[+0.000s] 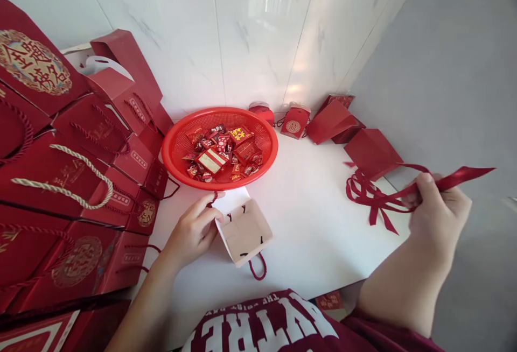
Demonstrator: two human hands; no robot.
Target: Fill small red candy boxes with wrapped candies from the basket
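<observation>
My left hand (pixel 193 233) pinches the left edge of a small gift bag (pixel 246 233) whose open top faces me. Its pale inside shows dark cord ends poking through the walls, and a dark red cord handle (pixel 262 272) loops out below it. Raised over the right part of the table, my right hand (pixel 438 212) is closed on a red ribbon (pixel 371 197). One end of the ribbon sticks out to the right past my fingers, and a tangle of loops hangs on the left.
A red plastic basket (pixel 177 171) holding wrapped sweets (pixel 246 153) stands at the back of the white table (pixel 311 206). Red gift bags (pixel 64 180) are stacked along the left. Small red boxes (pixel 297 120) and folded red bags (pixel 371 153) line the tiled wall at back right.
</observation>
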